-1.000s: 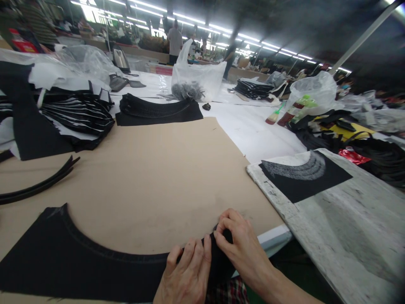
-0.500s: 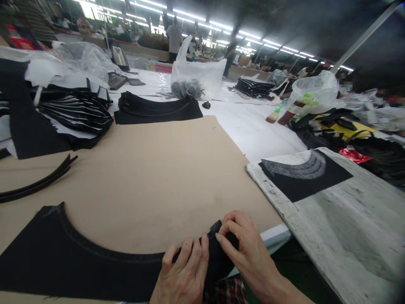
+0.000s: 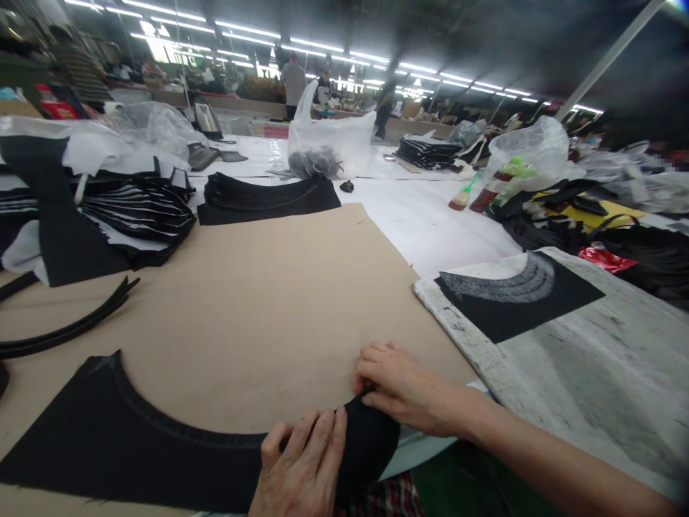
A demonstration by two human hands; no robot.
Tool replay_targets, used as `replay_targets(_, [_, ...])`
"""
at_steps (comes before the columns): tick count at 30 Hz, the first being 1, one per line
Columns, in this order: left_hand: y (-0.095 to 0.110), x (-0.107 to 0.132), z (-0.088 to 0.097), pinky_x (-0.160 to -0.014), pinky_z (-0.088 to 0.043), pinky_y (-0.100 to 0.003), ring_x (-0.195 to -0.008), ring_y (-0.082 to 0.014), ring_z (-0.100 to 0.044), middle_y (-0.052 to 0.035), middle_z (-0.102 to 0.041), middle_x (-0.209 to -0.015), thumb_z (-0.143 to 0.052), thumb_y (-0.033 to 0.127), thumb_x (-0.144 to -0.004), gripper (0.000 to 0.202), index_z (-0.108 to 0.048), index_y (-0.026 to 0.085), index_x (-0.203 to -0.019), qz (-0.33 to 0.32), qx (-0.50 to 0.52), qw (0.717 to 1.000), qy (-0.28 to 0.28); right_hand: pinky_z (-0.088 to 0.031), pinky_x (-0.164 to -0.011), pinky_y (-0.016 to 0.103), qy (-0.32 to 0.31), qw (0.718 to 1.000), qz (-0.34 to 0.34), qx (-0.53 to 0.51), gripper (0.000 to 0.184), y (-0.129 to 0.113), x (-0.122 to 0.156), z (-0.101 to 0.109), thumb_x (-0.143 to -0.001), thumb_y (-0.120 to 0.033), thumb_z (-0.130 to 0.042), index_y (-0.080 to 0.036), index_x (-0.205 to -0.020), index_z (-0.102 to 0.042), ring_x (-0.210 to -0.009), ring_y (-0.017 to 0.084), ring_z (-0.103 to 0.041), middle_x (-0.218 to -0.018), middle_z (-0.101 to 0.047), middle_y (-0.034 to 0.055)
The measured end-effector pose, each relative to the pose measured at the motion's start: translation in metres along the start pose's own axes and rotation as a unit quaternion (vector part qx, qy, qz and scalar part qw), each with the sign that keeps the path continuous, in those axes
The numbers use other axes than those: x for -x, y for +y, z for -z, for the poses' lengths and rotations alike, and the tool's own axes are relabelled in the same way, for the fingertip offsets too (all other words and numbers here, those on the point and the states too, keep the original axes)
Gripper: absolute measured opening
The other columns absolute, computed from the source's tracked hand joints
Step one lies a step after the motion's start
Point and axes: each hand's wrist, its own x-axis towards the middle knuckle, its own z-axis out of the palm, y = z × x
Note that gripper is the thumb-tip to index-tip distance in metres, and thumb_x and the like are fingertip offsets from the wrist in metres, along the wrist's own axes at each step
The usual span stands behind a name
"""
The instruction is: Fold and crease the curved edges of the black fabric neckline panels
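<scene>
A black fabric piece [image 3: 177, 470] with a deep curved edge lies along the front of the tan board. My left hand [image 3: 301, 459] rests on the fabric near its right part, its fingers bent together over the curved edge and pressing it down. At the right end of the same edge, my right hand [image 3: 390, 384] is closed, pinching the fabric between thumb and fingers; the fingertips are partly hidden. To the right of the fabric's pinched end, the material droops past the board's front edge.
The tan board [image 3: 258, 287] covers the near table. Black strips [image 3: 75, 332] and a stack of black pieces [image 3: 134, 215] lie left. Another curved black stack [image 3: 269, 197] is behind. At right, a stained pale slab [image 3: 608, 373] carries a black piece with whitish coating [image 3: 511, 301]. A glue bottle with brush [image 3: 461, 197] stands beyond.
My right hand has shifted slightly up and left along the curved edge, its fingers now folded over the far side. My left hand has slid a little left. The view has shifted slightly.
</scene>
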Motion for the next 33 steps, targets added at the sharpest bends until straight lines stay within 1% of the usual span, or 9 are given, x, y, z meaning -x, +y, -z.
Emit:
replay_targets(4, [0.003,-0.005,0.004,-0.087,-0.031,-0.034,-0.1,-0.0171,-0.057,-0.0047,-0.069,-0.102,-0.043,0.021,-0.095,0.029,-0.065,0.021,-0.115,0.068,0.053,0.996,-0.031,-0.037,-0.082,0.028,0.001,0.999,0.028,-0.036,0.015,0.002,0.005,0.004,-0.084,-0.007,-0.055,-0.021,-0.088,-0.058,-0.091,0.016,-0.052,-0.094,-0.057,-0.0006])
replay_targets(7, [0.001,-0.024,0.014,-0.086,-0.036,-0.034,-0.099,-0.0189,-0.057,-0.0045,-0.067,-0.105,-0.045,0.02,-0.092,0.03,-0.063,0.025,-0.116,0.143,0.133,0.975,-0.108,-0.038,-0.08,0.027,0.003,0.997,0.035,-0.065,0.013,-0.002,0.01,0.006,-0.088,-0.011,-0.052,-0.022,-0.091,-0.058,-0.085,0.015,-0.053,-0.088,-0.059,-0.0021])
replay_targets(9, [-0.001,-0.041,0.02,-0.084,-0.038,-0.033,-0.094,-0.0186,-0.059,-0.0023,-0.068,-0.099,-0.046,0.022,-0.091,0.027,-0.066,0.026,-0.108,0.209,0.207,0.935,-0.197,-0.039,-0.079,0.026,0.007,0.996,0.034,-0.081,0.012,-0.005,0.015,0.006,-0.09,-0.013,-0.051,-0.022,-0.093,-0.059,-0.085,0.014,-0.054,-0.087,-0.061,-0.0024])
replay_targets(11, [-0.003,-0.056,0.026,-0.079,-0.04,-0.03,-0.087,-0.0175,-0.06,-0.0001,-0.069,-0.089,-0.047,0.023,-0.088,0.022,-0.069,0.024,-0.093,0.269,0.279,0.875,-0.291,-0.04,-0.081,0.026,0.009,0.994,0.037,-0.099,0.014,-0.006,0.019,0.005,-0.09,-0.013,-0.052,-0.022,-0.097,-0.06,-0.088,0.014,-0.055,-0.092,-0.062,-0.0014])
replay_targets(14, [-0.006,-0.07,0.029,-0.069,-0.039,-0.026,-0.075,-0.0157,-0.058,0.0015,-0.066,-0.074,-0.051,0.026,-0.082,0.019,-0.069,0.02,-0.08,0.318,0.348,0.799,-0.374,-0.041,-0.085,0.026,0.005,0.991,0.03,-0.129,0.02,-0.007,0.024,0.004,-0.089,-0.013,-0.053,-0.021,-0.105,-0.061,-0.094,0.015,-0.057,-0.1,-0.064,0.0005])
replay_targets(17, [-0.006,-0.072,0.03,-0.065,-0.036,-0.025,-0.068,-0.014,-0.053,0.0024,-0.06,-0.068,-0.052,0.027,-0.079,0.019,-0.069,0.017,-0.077,0.334,0.367,0.776,-0.389,-0.042,-0.083,0.025,-0.007,0.986,0.014,-0.163,0.022,-0.006,0.027,0.005,-0.088,-0.014,-0.057,-0.02,-0.108,-0.064,-0.093,0.015,-0.059,-0.098,-0.067,0.0011])
replay_targets(22, [-0.006,-0.073,0.035,-0.059,-0.032,-0.023,-0.063,-0.0118,-0.049,0.004,-0.055,-0.064,-0.052,0.025,-0.076,0.019,-0.068,0.016,-0.076,0.34,0.366,0.771,-0.394,-0.043,-0.08,0.025,-0.026,0.979,0.027,-0.202,0.018,-0.005,0.028,0.009,-0.089,-0.022,-0.057,-0.021,-0.102,-0.07,-0.086,0.015,-0.062,-0.093,-0.069,0.0013])
replay_targets(29, [-0.006,-0.075,0.04,-0.054,-0.028,-0.023,-0.058,-0.0098,-0.042,0.0052,-0.049,-0.059,-0.052,0.027,-0.076,0.019,-0.067,0.014,-0.074,0.337,0.381,0.757,-0.41,-0.043,-0.078,0.024,-0.012,0.981,0.025,-0.193,0.019,-0.014,0.031,0.011,-0.089,-0.019,-0.054,-0.022,-0.096,-0.071,-0.083,0.014,-0.061,-0.088,-0.069,0.0003])
replay_targets(33, [-0.007,-0.077,0.043,-0.056,-0.028,-0.024,-0.06,-0.0107,-0.042,0.0044,-0.049,-0.061,-0.053,0.028,-0.074,0.02,-0.067,0.014,-0.076,0.337,0.396,0.748,-0.413,-0.042,-0.077,0.024,0.016,0.985,0.054,-0.165,0.022,-0.017,0.036,0.008,-0.091,-0.018,-0.049,-0.021,-0.096,-0.07,-0.081,0.014,-0.06,-0.085,-0.066,0.0015])
